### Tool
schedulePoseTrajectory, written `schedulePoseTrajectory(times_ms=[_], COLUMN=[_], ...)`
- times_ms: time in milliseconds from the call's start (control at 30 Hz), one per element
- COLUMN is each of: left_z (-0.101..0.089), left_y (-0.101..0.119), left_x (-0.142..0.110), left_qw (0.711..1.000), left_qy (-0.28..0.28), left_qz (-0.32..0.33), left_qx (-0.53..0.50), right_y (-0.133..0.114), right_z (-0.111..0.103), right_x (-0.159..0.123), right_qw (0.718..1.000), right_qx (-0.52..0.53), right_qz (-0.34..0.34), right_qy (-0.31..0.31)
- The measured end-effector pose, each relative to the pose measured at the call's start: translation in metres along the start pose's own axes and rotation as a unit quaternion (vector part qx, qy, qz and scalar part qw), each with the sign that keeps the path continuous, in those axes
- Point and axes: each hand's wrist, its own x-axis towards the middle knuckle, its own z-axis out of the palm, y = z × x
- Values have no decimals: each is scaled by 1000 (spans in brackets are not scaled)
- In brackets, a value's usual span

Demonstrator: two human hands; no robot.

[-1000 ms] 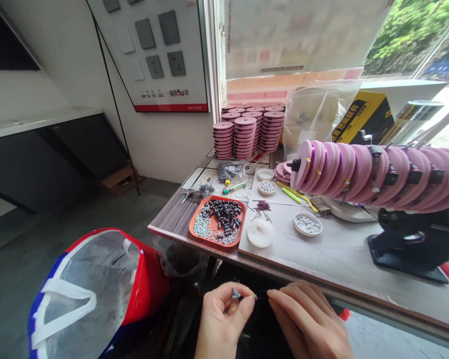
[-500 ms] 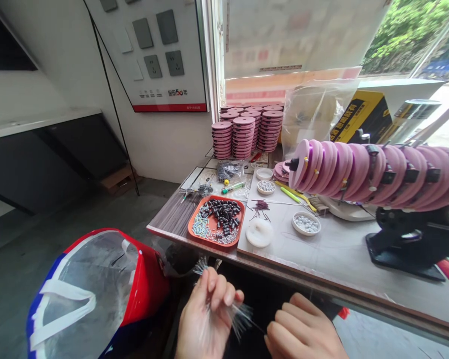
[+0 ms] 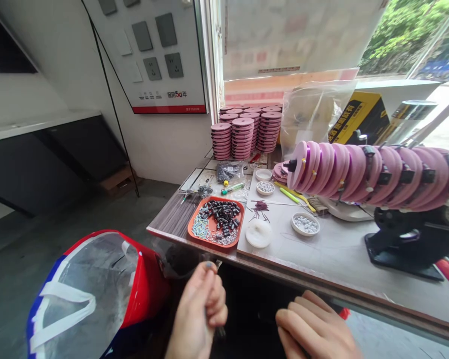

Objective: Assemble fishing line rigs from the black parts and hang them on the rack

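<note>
My left hand [image 3: 200, 304] is closed in front of the table edge, thumb uppermost and fingers curled in. A bundle of thin clear line [image 3: 220, 331] is in it, mostly hidden by the fingers, with blurred ends showing below. A small bluish spot shows at the thumb tip. To the right, my right hand [image 3: 314, 326] is closed too, knuckles up, apart from the left. What its fingers hold, if anything, is hidden. Nearest above the hands is an orange tray [image 3: 191, 230] of black cylindrical parts [image 3: 224, 214] and small metal and pale blue pieces [image 3: 201, 227].
A white ring-shaped piece [image 3: 258, 234] and a dish of white beads [image 3: 306, 224] lie on the table. Pink spools fill a black stand [image 3: 404, 249] at right; more spools [image 3: 242, 137] are stacked behind. A red-rimmed bag [image 3: 145, 284] stands open at lower left.
My left hand has turned and curled its fingers inward, so the spread clear strands are now mostly hidden. My right hand has shifted slightly right, widening the gap.
</note>
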Motion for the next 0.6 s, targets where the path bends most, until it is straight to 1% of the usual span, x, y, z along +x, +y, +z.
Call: schedulePoseTrajectory(times_ms=[67, 133, 200, 300, 400, 600], left_z=[-2, -2, -1, 2, 5, 8], left_y=[-16, -29, -35, -36, -35, -38], left_x=[-1, -2, -3, -4, -4, -5], left_qw=[996, 989, 983, 978, 975, 973], left_qy=[-51, -88, -108, -117, -120, -116], left_qz=[-50, -70, -82, -94, -101, -93], left_qx=[59, 95, 121, 144, 157, 178], right_y=[0, -1, -1, 0, 0, 0], right_z=[5, 13, 20, 26, 29, 30], right_x=[-2, -6, -10, -13, -12, -10], right_qw=[1000, 998, 996, 995, 994, 992], right_qx=[19, 37, 50, 66, 79, 93], right_qz=[10, 21, 36, 51, 62, 75], right_qy=[16, 44, 58, 47, 48, 35])
